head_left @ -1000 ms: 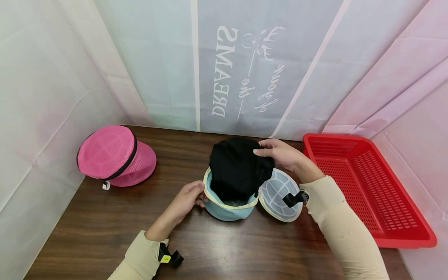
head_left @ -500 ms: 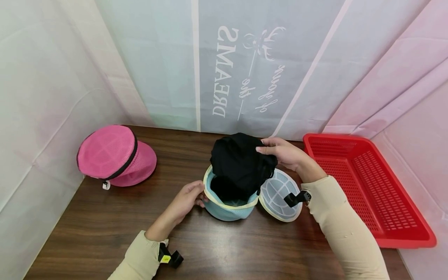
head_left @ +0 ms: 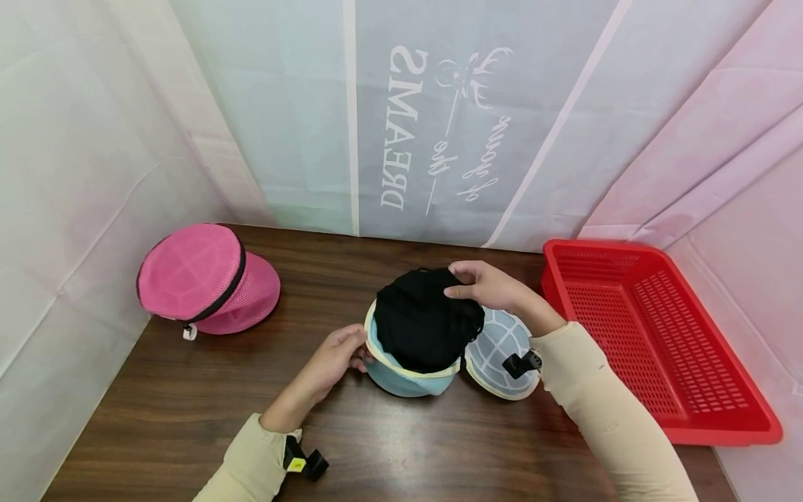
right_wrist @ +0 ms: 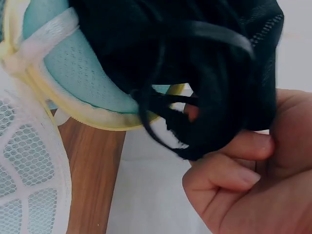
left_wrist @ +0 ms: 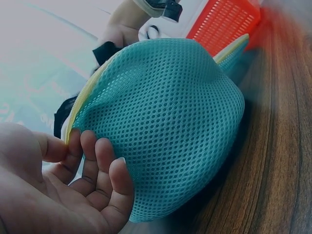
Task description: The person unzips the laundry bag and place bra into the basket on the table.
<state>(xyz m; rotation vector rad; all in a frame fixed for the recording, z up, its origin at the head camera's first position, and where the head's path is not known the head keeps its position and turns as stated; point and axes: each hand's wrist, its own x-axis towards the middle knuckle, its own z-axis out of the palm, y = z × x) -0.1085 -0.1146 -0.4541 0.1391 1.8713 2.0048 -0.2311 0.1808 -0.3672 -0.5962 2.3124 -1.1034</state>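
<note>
A light-blue mesh laundry bag (head_left: 409, 383) with a yellow zip rim stands on the wooden table, its round lid (head_left: 492, 380) folded out to the right. My left hand (head_left: 332, 359) pinches the rim on the left side; in the left wrist view, the thumb and index finger grip the yellow zip edge (left_wrist: 73, 114). Bunched black cloth (head_left: 426, 321) fills the bag's mouth and rises above the rim. My right hand (head_left: 486, 287) holds the cloth's upper right edge. A thin strap loop (right_wrist: 146, 112) hangs from it in the right wrist view. The bag's inside is mostly hidden.
A pink mesh laundry bag (head_left: 194, 272) with a black zip sits at the left. On the right stands a red plastic basket (head_left: 721, 348). Printed curtains (head_left: 301, 139) border the table at the back and sides.
My right hand first lifts the black cloth slightly, then brings it down and a little left, lower into the blue bag. The left hand stays in place.
</note>
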